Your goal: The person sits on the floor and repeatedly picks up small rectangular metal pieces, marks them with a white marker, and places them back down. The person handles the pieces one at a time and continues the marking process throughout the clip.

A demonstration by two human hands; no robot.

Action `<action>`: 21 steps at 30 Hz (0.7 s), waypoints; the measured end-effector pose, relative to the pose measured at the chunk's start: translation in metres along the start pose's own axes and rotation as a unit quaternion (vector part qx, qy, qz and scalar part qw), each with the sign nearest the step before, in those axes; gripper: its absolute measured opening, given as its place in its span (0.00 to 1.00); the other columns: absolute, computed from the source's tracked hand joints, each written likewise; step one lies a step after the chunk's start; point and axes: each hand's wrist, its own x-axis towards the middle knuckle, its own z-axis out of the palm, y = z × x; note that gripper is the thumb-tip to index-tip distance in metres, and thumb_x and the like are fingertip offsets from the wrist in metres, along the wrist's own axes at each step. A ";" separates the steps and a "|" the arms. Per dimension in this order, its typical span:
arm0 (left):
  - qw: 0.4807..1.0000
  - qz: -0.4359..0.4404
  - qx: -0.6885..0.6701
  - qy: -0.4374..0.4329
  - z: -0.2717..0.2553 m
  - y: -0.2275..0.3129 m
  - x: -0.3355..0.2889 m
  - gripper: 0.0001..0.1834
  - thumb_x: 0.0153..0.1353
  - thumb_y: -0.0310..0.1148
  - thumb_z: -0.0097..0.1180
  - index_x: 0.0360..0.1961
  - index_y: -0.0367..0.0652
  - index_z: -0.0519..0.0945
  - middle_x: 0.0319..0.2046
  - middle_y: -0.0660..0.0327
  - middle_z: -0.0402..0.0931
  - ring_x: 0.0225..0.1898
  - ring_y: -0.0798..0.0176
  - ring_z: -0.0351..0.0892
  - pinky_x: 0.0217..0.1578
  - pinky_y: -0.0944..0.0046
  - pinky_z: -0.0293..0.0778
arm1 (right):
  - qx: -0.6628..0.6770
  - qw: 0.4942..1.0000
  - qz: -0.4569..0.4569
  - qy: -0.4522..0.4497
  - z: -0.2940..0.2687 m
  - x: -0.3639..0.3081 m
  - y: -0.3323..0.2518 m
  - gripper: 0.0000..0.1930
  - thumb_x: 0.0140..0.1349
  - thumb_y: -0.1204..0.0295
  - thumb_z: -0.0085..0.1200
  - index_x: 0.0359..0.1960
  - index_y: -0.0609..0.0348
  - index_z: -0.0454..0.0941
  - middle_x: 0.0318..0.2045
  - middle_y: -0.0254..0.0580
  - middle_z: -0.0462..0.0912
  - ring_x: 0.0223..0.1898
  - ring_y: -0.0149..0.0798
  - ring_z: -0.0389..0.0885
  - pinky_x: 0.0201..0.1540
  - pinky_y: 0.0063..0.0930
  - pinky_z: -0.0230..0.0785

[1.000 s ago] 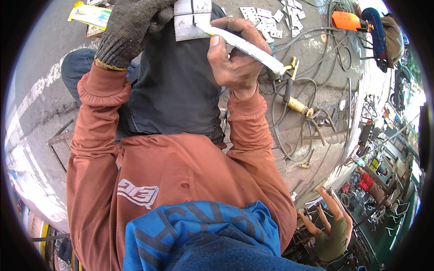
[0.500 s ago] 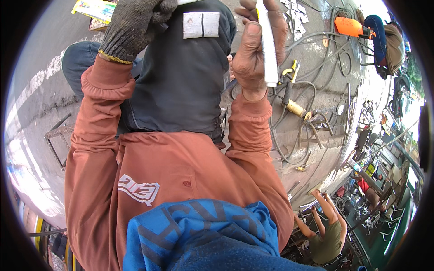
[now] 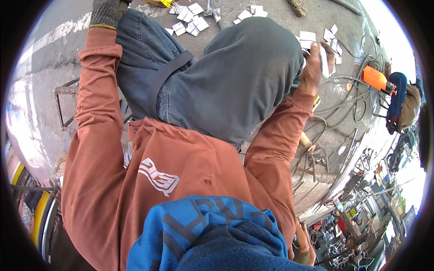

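My right hand [image 3: 311,70] is closed around a white marker [image 3: 323,62], blurred by motion, beside my right knee. Just beyond that hand lie pale square metal plates [image 3: 308,37], partly hidden by it. My left hand [image 3: 108,14], in a dark knitted work glove with a yellow hem, is at the top left beside my left knee. Its fingers run into the dark rim of the picture, so their grip does not show. More pale plates [image 3: 186,16] with dark lines lie on the ground past my knees, and a few others [image 3: 251,13] sit farther right.
An orange bottle [image 3: 375,79] stands at the right near coiled cables [image 3: 361,101]. A yellow power tool [image 3: 306,141] and a small metal frame [image 3: 314,163] lie right of my arm. Another metal frame [image 3: 67,101] is at the left. Another person [image 3: 304,244] is partly visible lower right.
My right hand has moved right with the marker, beside the knee. My left hand has shifted to the upper left. The lined plate that lay on my thigh is no longer there.
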 end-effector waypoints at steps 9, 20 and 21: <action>0.997 -0.036 -0.006 -0.062 -0.017 -0.077 0.040 0.18 0.69 0.30 0.62 0.57 0.34 0.78 0.29 0.67 0.75 0.23 0.80 0.63 0.20 0.77 0.59 | 0.155 0.893 0.248 -0.343 0.132 -0.012 0.121 0.23 0.73 0.67 0.53 0.63 0.68 0.66 0.52 0.66 0.78 0.54 0.61 0.83 0.53 0.48 0.82; 0.991 -0.092 0.090 -0.024 0.015 -0.071 0.029 0.20 0.70 0.33 0.62 0.58 0.35 0.76 0.28 0.69 0.73 0.23 0.79 0.64 0.19 0.77 0.58 | -0.488 0.849 -0.094 -0.180 0.106 0.059 0.195 0.31 0.56 0.56 0.69 0.60 0.47 0.72 0.52 0.51 0.81 0.59 0.55 0.77 0.59 0.52 0.70; 0.991 -0.081 0.104 -0.014 0.019 -0.067 0.027 0.19 0.70 0.33 0.62 0.58 0.36 0.77 0.28 0.69 0.73 0.22 0.79 0.64 0.19 0.77 0.58 | -0.506 0.836 -0.057 -0.206 0.107 0.061 0.197 0.33 0.55 0.55 0.70 0.60 0.49 0.72 0.52 0.51 0.80 0.59 0.55 0.76 0.58 0.53 0.69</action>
